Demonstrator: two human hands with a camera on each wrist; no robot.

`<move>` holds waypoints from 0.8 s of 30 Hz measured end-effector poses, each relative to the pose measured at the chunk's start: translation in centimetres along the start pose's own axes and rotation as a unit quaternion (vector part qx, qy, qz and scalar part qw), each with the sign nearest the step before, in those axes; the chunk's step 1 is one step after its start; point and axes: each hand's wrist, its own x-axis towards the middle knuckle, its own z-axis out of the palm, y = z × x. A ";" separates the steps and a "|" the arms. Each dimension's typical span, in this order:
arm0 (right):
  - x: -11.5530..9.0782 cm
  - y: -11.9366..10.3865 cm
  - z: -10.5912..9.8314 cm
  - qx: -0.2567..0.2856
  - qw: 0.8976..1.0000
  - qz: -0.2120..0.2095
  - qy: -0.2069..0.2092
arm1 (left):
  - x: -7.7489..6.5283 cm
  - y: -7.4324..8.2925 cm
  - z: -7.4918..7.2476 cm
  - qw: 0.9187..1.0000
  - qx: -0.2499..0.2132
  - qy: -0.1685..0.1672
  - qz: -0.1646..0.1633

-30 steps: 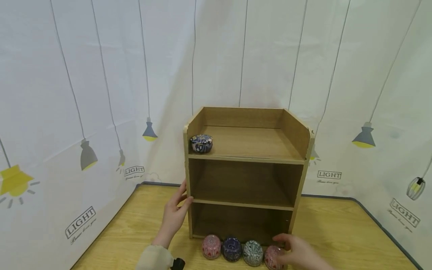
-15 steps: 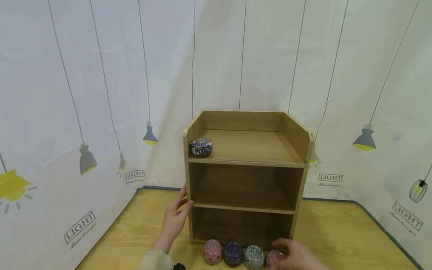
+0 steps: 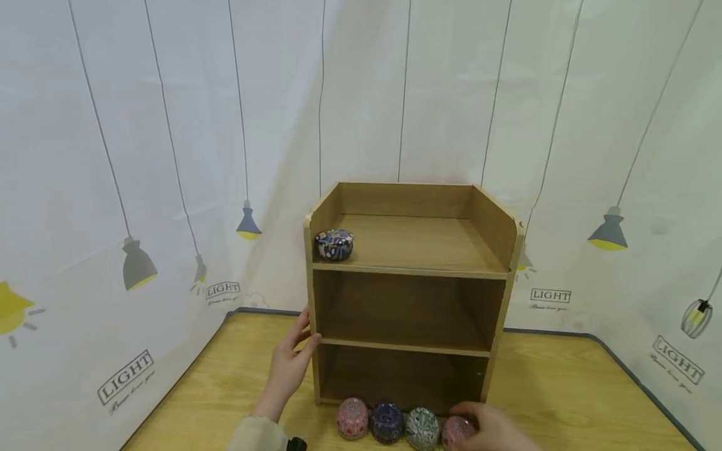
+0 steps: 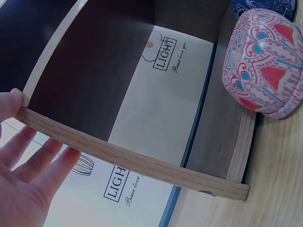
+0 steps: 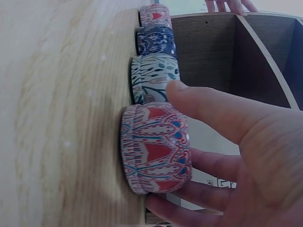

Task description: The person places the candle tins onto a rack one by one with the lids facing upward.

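My left hand (image 3: 289,364) holds the left side panel of a small wooden shelf unit (image 3: 412,272), thumb on the front edge, fingers along the outer face. At the unit's front right foot, my right hand (image 3: 487,429) is around a round pink patterned tin (image 5: 156,149). In the right wrist view, its thumb lies over the tin's corner and its other fingers reach behind it. Left of that tin, in a row, stand a green-and-white leaf tin (image 3: 422,428), a dark blue tin (image 3: 386,423) and another pink tin (image 3: 352,418).
A blue floral tin (image 3: 334,245) sits at the left of the unit's top shelf. The unit stands on a wood-grain table (image 3: 570,382). Behind and beside it hangs a white backdrop (image 3: 440,94) printed with lamps and the word LIGHT.
My right hand has come in closer around the right-hand pink tin. My left hand keeps its place on the side panel, and the other tins stand as before.
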 end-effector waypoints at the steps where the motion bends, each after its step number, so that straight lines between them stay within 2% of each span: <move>1: 0.0 0.1 0.1 0.000 1.000 0.002 -0.002 | 0.0 0.0 -0.1 1.000 -0.002 0.000 0.001; 10: 0.2 0.2 0.7 -0.005 1.000 0.002 -0.001 | 0.2 0.1 0.0 1.000 -0.005 0.000 0.003; 18: 0.5 0.1 0.5 0.016 0.998 0.049 -0.020 | 0.1 3.7 -0.4 1.000 0.005 -0.007 0.012; 24: 0.8 0.2 0.6 0.015 0.998 0.049 -0.022 | -0.1 3.8 -0.5 1.000 -0.003 -0.006 -0.006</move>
